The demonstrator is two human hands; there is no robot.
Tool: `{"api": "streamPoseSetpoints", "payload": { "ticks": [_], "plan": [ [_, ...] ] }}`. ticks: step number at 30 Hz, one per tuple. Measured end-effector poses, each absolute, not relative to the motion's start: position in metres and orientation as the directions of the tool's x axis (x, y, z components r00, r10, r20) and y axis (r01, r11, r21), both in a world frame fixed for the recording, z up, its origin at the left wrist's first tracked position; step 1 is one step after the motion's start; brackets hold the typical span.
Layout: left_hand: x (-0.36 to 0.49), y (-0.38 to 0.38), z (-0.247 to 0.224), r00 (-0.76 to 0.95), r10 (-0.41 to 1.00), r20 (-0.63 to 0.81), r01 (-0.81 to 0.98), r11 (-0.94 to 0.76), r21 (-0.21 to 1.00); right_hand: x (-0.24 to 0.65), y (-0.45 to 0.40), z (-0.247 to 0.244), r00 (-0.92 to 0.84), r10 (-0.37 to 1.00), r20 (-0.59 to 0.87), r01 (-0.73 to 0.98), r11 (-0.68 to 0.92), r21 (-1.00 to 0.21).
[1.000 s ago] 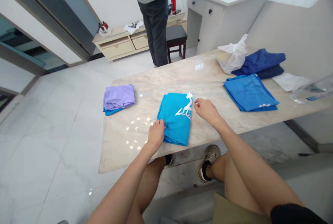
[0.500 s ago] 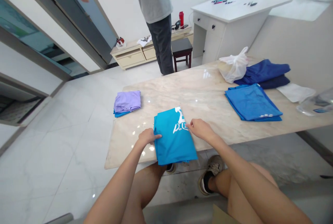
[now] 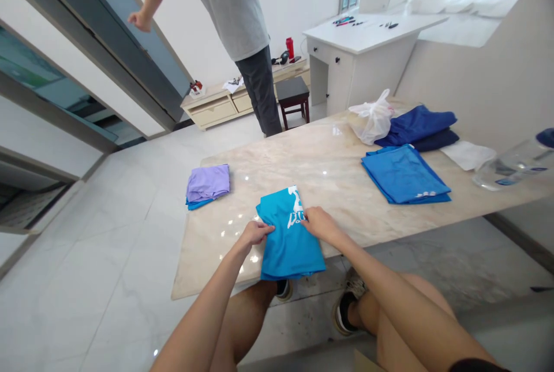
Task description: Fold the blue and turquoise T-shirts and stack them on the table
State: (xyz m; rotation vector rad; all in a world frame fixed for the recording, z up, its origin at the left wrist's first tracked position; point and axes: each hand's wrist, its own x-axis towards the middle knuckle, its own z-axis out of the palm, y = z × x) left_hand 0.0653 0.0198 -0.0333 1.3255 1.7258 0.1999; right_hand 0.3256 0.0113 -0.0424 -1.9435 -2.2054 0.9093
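A folded turquoise cloth garment [image 3: 289,251] with white print lies at the table's near edge, its lower end sticking out past the edge. My left hand [image 3: 257,233] pinches its left side between thumb and fingers. On the opposite side, my right hand [image 3: 319,224] grips the border beside the white lettering. The cloth is slightly rumpled between both hands. To the left sits a small folded purple cloth [image 3: 209,181] on top of a blue one [image 3: 199,204]. A folded blue garment [image 3: 404,173] rests farther right.
The marble-patterned table [image 3: 259,158] also carries a white plastic bag [image 3: 373,118], dark blue cloth [image 3: 422,124], white paper [image 3: 467,154] and a clear bottle [image 3: 511,167]. Beyond it stand a person in grey [image 3: 229,8], a dark stool [image 3: 293,91] and a white desk [image 3: 359,34].
My hands have drawn slightly closer together, and the turquoise garment's middle has narrowed and creased between them. My left hand now pinches its edge. The view has shifted; the standing person's arm has moved.
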Motion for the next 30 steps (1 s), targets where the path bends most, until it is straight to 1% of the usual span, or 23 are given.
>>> {"api": "streamPoseSetpoints", "payload": {
  "ticks": [1, 3, 5, 7, 9, 11, 13, 14, 16, 19, 21, 23, 24, 25, 26, 27, 29, 30],
  "plan": [
    [0.065, 0.020, -0.030, 0.008, 0.842, -0.540, 0.653, 0.404, 0.640, 0.328, 0.014, -0.041, -0.200, 0.929, -0.312, 0.870, 0.022, -0.493],
    [0.062, 0.022, -0.022, 0.009, 0.867, -0.497, 0.599, 0.393, 0.697, 0.336, 0.019, -0.037, -0.183, 0.956, -0.228, 0.796, 0.008, -0.605],
    [0.057, 0.025, -0.009, -0.009, 0.907, -0.420, 0.546, 0.357, 0.758, 0.344, 0.024, -0.030, -0.122, 0.988, -0.094, 0.663, 0.010, -0.749],
    [0.052, 0.027, 0.005, -0.045, 0.955, -0.294, 0.506, 0.275, 0.817, 0.350, 0.028, -0.020, -0.027, 0.998, 0.051, 0.542, 0.058, -0.839],
    [0.049, 0.027, 0.018, -0.079, 0.988, -0.129, 0.497, 0.152, 0.854, 0.354, 0.030, -0.010, 0.057, 0.976, 0.210, 0.497, 0.154, -0.854],
    [0.049, 0.025, 0.029, -0.093, 0.995, 0.040, 0.527, 0.015, 0.850, 0.357, 0.029, 0.002, 0.104, 0.932, 0.348, 0.511, 0.250, -0.822],
    [0.050, 0.021, 0.037, -0.075, 0.980, 0.184, 0.575, -0.108, 0.811, 0.358, 0.027, 0.011, 0.101, 0.909, 0.404, 0.524, 0.297, -0.798],
    [0.051, 0.018, 0.040, -0.057, 0.974, 0.221, 0.585, -0.147, 0.798, 0.359, 0.024, 0.015, 0.090, 0.912, 0.400, 0.521, 0.300, -0.799],
    [0.053, 0.012, 0.045, -0.022, 0.977, 0.212, 0.559, -0.163, 0.813, 0.358, 0.019, 0.018, 0.076, 0.927, 0.368, 0.507, 0.281, -0.815],
    [0.053, 0.007, 0.047, -0.036, 0.993, 0.113, 0.462, -0.083, 0.883, 0.355, 0.014, 0.014, 0.096, 0.943, 0.320, 0.514, 0.228, -0.827],
    [0.051, 0.007, 0.043, -0.061, 0.997, 0.048, 0.428, -0.017, 0.903, 0.353, 0.014, 0.008, 0.105, 0.953, 0.285, 0.534, 0.188, -0.824],
    [0.048, 0.010, 0.035, -0.037, 0.998, -0.050, 0.443, 0.061, 0.895, 0.353, 0.018, 0.002, 0.081, 0.973, 0.216, 0.577, 0.131, -0.806],
    [0.046, 0.011, 0.030, -0.007, 0.995, -0.104, 0.487, 0.094, 0.868, 0.354, 0.021, -0.001, 0.055, 0.985, 0.165, 0.622, 0.095, -0.777],
    [0.044, 0.012, 0.025, 0.024, 0.988, -0.153, 0.563, 0.113, 0.819, 0.356, 0.025, -0.003, 0.019, 0.994, 0.110, 0.683, 0.067, -0.728],
    [0.041, 0.011, 0.020, 0.047, 0.981, -0.189, 0.664, 0.111, 0.740, 0.359, 0.029, -0.005, -0.020, 0.998, 0.059, 0.751, 0.054, -0.658],
    [0.039, 0.010, 0.016, 0.060, 0.976, -0.211, 0.770, 0.089, 0.632, 0.362, 0.032, -0.008, -0.055, 0.998, 0.015, 0.815, 0.053, -0.577],
    [0.037, 0.006, 0.009, 0.107, 0.966, -0.235, 0.913, -0.002, 0.408, 0.368, 0.036, -0.012, -0.102, 0.994, -0.045, 0.897, 0.073, -0.436],
    [0.038, 0.004, 0.007, 0.158, 0.954, -0.253, 0.936, -0.062, 0.346, 0.370, 0.036, -0.014, -0.122, 0.990, -0.065, 0.913, 0.087, -0.400]
  ]
}}
